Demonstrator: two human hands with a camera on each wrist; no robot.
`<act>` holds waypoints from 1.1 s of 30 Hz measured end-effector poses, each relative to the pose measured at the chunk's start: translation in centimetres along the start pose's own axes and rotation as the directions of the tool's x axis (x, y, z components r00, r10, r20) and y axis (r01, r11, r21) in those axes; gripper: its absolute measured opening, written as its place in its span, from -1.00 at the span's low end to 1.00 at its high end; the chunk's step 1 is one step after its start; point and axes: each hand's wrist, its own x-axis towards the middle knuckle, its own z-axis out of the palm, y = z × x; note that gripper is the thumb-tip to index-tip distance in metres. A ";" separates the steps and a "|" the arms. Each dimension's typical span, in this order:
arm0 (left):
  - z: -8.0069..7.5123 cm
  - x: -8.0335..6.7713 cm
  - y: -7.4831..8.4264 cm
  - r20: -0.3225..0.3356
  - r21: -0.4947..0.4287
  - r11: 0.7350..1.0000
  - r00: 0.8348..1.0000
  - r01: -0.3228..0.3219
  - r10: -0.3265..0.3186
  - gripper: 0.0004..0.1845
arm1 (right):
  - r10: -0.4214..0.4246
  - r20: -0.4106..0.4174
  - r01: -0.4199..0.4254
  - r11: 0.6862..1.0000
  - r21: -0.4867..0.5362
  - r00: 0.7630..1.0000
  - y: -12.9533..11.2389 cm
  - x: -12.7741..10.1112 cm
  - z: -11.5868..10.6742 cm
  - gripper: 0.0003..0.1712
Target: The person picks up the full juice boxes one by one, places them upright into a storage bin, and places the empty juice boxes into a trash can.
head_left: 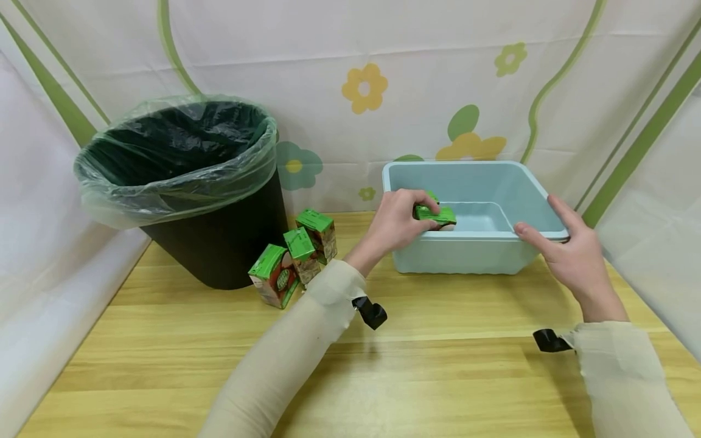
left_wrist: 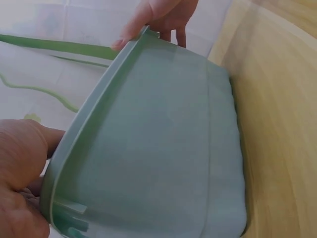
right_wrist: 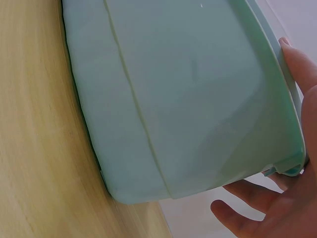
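Observation:
My left hand (head_left: pixel 402 219) reaches over the near rim of a pale blue-green plastic bin (head_left: pixel 454 255). Its thumb and fingers grip a small green-topped carton (head_left: pixel 445 215) inside, near the left end. Behind those fingers a bit more green (head_left: pixel 432 196) shows; the lower part of the carton is hidden by the bin wall. My right hand (head_left: pixel 583 258) holds the bin's rim at the near right corner, thumb on top and fingers round the outer side. In the right wrist view, that hand's fingers (right_wrist: pixel 247 196) spread below the corner.
Three small green-topped cartons, one in front (head_left: pixel 274 277), one in the middle (head_left: pixel 302 252) and one behind (head_left: pixel 320 233), stand left of the bin. Beside them is a black trash can (head_left: pixel 230 243) with a translucent green liner (head_left: pixel 181 194). A patterned curtain (head_left: pixel 328 42) hangs behind the wooden table (head_left: pixel 411 377).

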 end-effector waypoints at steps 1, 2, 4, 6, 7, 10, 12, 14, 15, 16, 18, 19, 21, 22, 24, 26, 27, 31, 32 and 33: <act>-0.1 0.0 0.0 0.014 0.005 1.000 1.000 0.002 -0.002 -0.82 | 0.000 0.000 0.000 1.000 0.000 1.000 0.0 0.0 0.0 0.04; -0.2 0.1 0.1 0.027 0.008 1.000 1.000 0.005 -0.005 -0.82 | -0.001 0.000 0.001 1.000 0.003 1.000 0.0 0.0 0.0 0.04; -0.4 0.1 0.1 0.045 0.021 1.000 0.999 0.011 -0.012 -0.82 | 0.001 0.001 -0.001 1.000 0.000 1.000 0.0 0.0 0.1 0.03; -0.6 0.1 0.1 0.051 0.027 1.000 0.999 0.017 -0.018 -0.82 | -0.002 0.003 0.002 1.000 -0.001 1.000 -0.1 0.1 0.1 0.04; -0.6 0.1 0.0 0.049 0.021 0.999 0.998 0.025 -0.026 -0.81 | -0.001 0.003 0.001 1.000 -0.006 1.000 -0.2 0.1 0.1 0.04; -0.7 0.0 -0.1 0.027 -0.002 0.999 0.999 0.038 -0.038 -0.80 | -0.003 0.002 0.003 1.000 -0.013 1.000 -0.5 0.3 0.2 0.04; -0.7 -0.2 -0.2 0.007 -0.038 0.998 0.999 0.045 -0.044 -0.77 | -0.007 0.001 0.007 1.000 -0.017 1.000 -0.6 0.3 0.3 0.04; -0.6 -0.3 -0.2 -0.013 -0.074 0.996 0.999 0.044 -0.046 -0.75 | -0.009 0.005 0.009 1.000 -0.017 1.000 -0.7 0.4 0.3 0.04; -0.6 -0.4 -0.3 -0.023 -0.091 0.995 0.999 0.043 -0.045 -0.75 | -0.010 0.007 0.010 1.000 -0.017 1.000 -0.7 0.4 0.3 0.05; -0.6 -0.5 -0.3 -0.033 -0.108 0.993 0.999 0.040 -0.044 -0.74 | -0.010 0.010 0.010 1.000 -0.016 1.000 -0.7 0.4 0.3 0.05; -0.5 -0.7 -0.3 -0.051 -0.146 0.989 0.998 0.037 -0.044 -0.73 | -0.009 0.014 0.009 1.000 -0.015 1.000 -0.7 0.4 0.3 0.06; -0.5 -0.7 -0.3 -0.061 -0.163 0.986 0.997 0.033 -0.044 -0.73 | -0.010 0.016 0.010 1.000 -0.012 1.000 -0.7 0.4 0.3 0.06; -0.4 -0.8 -0.3 -0.078 -0.201 0.979 0.996 0.028 -0.044 -0.73 | -0.011 0.016 0.012 1.000 -0.009 1.000 -0.7 0.4 0.3 0.06; -0.4 -0.9 -0.3 -0.089 -0.224 0.974 0.995 0.026 -0.047 -0.73 | -0.012 0.016 0.012 1.000 -0.008 1.000 -0.7 0.4 0.3 0.05; -0.3 -1.1 -0.2 -0.110 -0.279 0.960 0.992 0.024 -0.057 -0.70 | -0.018 0.014 0.018 1.000 -0.005 1.000 -0.7 0.3 0.2 0.04; -0.2 -1.3 -0.2 -0.131 -0.327 0.945 0.990 0.013 -0.059 -0.64 | -0.019 0.014 0.019 1.000 -0.002 1.000 -0.5 0.2 0.1 0.03; -0.1 -1.4 -0.2 -0.140 -0.347 0.938 0.988 0.007 -0.059 -0.59 | -0.016 0.014 0.016 1.000 -0.002 1.000 -0.5 0.1 0.1 0.03; 0.2 -1.8 0.0 -0.179 -0.390 0.920 0.983 -0.029 -0.044 -0.42 | -0.003 0.017 0.003 1.000 0.003 1.000 -0.1 -0.1 -0.1 0.02; 0.2 -1.9 0.1 -0.189 -0.394 0.918 0.981 -0.038 -0.040 -0.40 | 0.000 0.017 0.000 1.000 0.001 1.000 -0.1 -0.2 -0.2 0.02; 0.2 -2.0 0.1 -0.199 -0.395 0.918 0.979 -0.046 -0.036 -0.39 | 0.004 0.017 -0.004 1.000 -0.001 1.000 0.0 -0.2 -0.2 0.02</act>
